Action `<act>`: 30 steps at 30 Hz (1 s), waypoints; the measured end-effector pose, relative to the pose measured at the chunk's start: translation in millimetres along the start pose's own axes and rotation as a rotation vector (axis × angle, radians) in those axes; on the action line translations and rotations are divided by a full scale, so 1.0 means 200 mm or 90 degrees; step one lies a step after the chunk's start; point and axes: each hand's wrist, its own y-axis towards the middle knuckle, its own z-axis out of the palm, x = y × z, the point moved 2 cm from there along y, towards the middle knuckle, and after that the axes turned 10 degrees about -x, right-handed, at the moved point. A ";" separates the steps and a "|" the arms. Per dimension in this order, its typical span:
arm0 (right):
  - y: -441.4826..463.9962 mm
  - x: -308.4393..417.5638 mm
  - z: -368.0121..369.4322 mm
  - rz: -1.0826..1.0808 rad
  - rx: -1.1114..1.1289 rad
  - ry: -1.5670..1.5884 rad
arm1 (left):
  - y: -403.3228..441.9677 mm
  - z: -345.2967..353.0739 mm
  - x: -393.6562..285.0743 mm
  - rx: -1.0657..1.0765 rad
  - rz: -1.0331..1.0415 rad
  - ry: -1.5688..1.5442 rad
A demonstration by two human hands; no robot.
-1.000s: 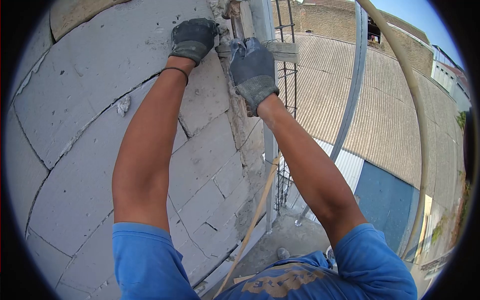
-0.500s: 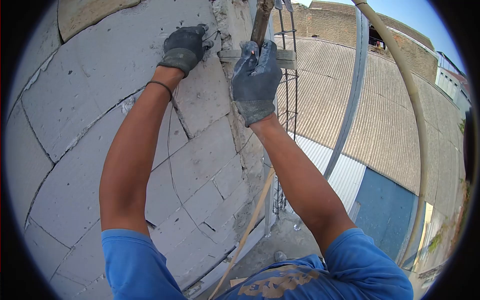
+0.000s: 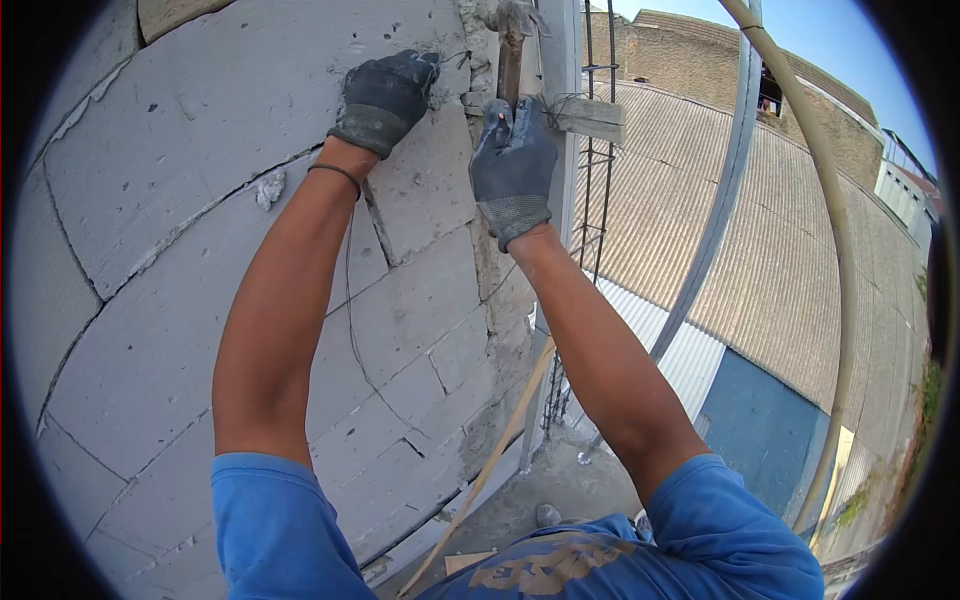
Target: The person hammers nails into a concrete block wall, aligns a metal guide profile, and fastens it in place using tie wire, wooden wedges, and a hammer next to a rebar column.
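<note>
My left hand (image 3: pixel 388 95), in a dark coated glove, is closed against the block wall (image 3: pixel 230 110). A short piece of thin dark wire (image 3: pixel 457 57) juts from its fingertips toward the wall's right edge. More wire hangs down the wall below that wrist. My right hand (image 3: pixel 514 165), gloved alike, is wrapped around the handle of a hammer (image 3: pixel 510 65), its head pointing up. Behind this hand a short wooden strip (image 3: pixel 592 120) lies across the wall's edge, with fine wire tangled around it.
A metal upright (image 3: pixel 565 50) and a rebar cage (image 3: pixel 598 200) stand right of the wall. A slanted metal post (image 3: pixel 715 190) and bamboo pole (image 3: pixel 835 230) rise farther right. Corrugated roofs (image 3: pixel 660 170) lie below. A long thin wooden stick (image 3: pixel 490 460) leans near my body.
The view has shifted slightly. The hammer's head now shows above my right hand, and my left hand has turned so its fingers are more tucked against the wall.
</note>
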 end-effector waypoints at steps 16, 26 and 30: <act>0.11 0.09 0.03 0.074 0.082 -0.160 | 0.01 0.02 -0.02 0.074 -0.068 0.055; -0.01 0.01 0.08 0.058 0.123 -0.197 | 0.00 0.02 -0.01 0.083 -0.057 0.055; -0.12 -0.10 0.11 0.011 -0.039 0.080 | 0.01 0.03 -0.01 0.140 -0.087 0.043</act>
